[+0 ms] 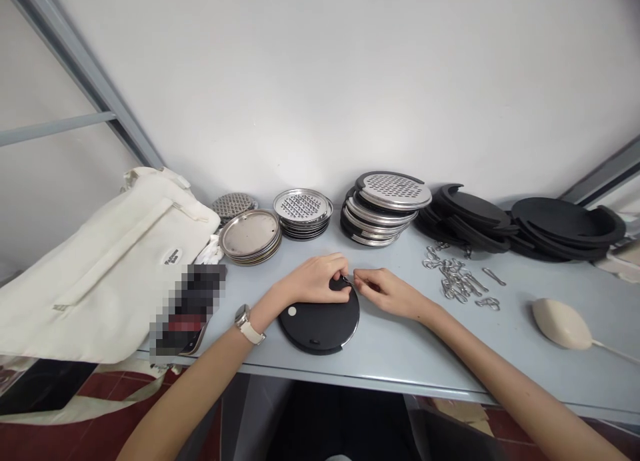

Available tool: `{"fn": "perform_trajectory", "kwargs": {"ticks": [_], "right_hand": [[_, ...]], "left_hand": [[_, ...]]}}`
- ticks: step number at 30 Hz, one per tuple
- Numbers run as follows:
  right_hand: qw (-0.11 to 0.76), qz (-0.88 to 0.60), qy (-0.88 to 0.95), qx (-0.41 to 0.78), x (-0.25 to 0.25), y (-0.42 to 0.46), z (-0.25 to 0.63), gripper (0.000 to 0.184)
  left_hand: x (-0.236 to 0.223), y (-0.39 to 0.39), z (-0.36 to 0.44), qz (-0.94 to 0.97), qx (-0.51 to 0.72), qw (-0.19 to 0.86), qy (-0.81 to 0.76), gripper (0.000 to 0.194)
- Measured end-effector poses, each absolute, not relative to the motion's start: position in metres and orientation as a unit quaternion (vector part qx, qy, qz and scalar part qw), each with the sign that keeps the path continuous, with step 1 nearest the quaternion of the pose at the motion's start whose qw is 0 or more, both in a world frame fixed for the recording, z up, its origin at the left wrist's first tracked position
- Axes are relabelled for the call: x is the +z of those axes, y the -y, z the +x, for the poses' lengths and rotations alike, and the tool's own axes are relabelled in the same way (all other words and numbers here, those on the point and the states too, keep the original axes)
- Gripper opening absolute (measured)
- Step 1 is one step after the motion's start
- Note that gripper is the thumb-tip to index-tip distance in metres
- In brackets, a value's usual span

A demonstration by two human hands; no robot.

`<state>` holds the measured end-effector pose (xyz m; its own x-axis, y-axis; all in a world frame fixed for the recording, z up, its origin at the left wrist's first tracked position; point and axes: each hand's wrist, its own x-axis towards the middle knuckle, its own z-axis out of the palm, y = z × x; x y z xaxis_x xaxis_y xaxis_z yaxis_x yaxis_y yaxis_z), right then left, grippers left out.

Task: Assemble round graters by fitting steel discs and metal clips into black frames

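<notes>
My left hand (315,279) rests on the top edge of a round black disc with a steel rim (319,326), which lies flat on the table. My right hand (385,293) comes in from the right, and its fingertips meet the left fingers at the disc's edge. A small metal clip (345,279) sits at that edge, pinched between the fingertips of both hands. Most of it is hidden by my fingers, so I cannot tell which hand grips it more firmly. A pale watch (246,323) is on my left wrist.
Along the wall stand stacks of steel grater plates (380,198), plain steel discs (250,238) and black curved plastic pieces (567,224). A pile of metal clips (455,278) lies right of my hands. A cream canvas bag (100,274), a pixelated object (187,311) and a cream oval item (557,324) also lie on the table.
</notes>
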<state>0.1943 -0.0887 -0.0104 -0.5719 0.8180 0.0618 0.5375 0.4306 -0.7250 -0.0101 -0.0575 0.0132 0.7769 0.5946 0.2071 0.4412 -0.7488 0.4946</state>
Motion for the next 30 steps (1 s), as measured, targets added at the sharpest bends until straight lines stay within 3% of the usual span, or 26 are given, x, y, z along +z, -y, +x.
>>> {"fn": "perform_trajectory", "kwargs": {"ticks": [16,30], "right_hand": [[0.199,-0.413,0.819,0.344,-0.0103,0.0888,0.195,0.035],[0.197,-0.406,0.826,0.339,-0.0068,0.0903,0.1949,0.021]], "left_hand": [[0.0128,0.0569,-0.0102,0.92,0.174,0.212,-0.281,0.016],[0.0123,0.0571,-0.0103,0.918,0.183,0.217,-0.276,0.017]]}}
